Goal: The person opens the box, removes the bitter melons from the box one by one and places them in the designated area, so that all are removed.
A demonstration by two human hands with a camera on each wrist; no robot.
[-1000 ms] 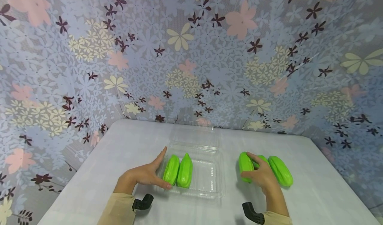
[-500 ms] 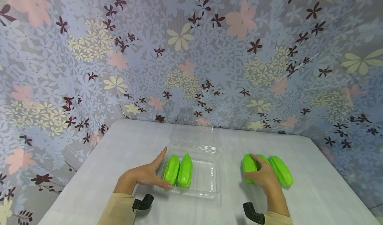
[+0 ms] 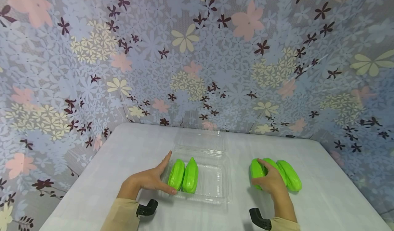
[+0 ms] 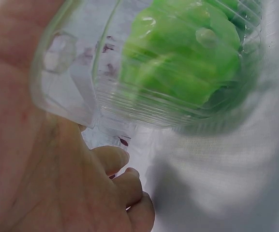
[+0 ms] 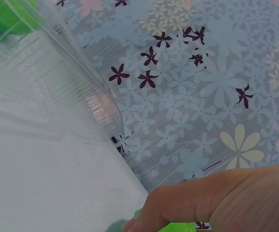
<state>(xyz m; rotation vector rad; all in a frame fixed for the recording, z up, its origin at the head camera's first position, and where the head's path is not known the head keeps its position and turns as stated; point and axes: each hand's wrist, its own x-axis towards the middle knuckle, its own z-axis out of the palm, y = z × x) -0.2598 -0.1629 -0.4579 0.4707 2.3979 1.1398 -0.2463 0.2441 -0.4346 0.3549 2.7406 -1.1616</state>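
Observation:
A clear plastic clamshell box lies open mid-table, its lid tipped back. Two green ridged vegetables lie side by side in its left half. My left hand rests against the box's left side, fingers straight along the wall, thumb at the front corner. In the left wrist view the palm lies on the box with a vegetable behind the plastic. To the right of the box my right hand grips the leftmost green vegetable of three; a second and third lie beside it.
The white table is backed on three sides by a floral cloth. Black wrist mounts show at the near edge. The right wrist view shows the box wall and my hand.
My right hand has shifted the leftmost loose vegetable slightly right, up against the other two. The left hand and the box have not moved.

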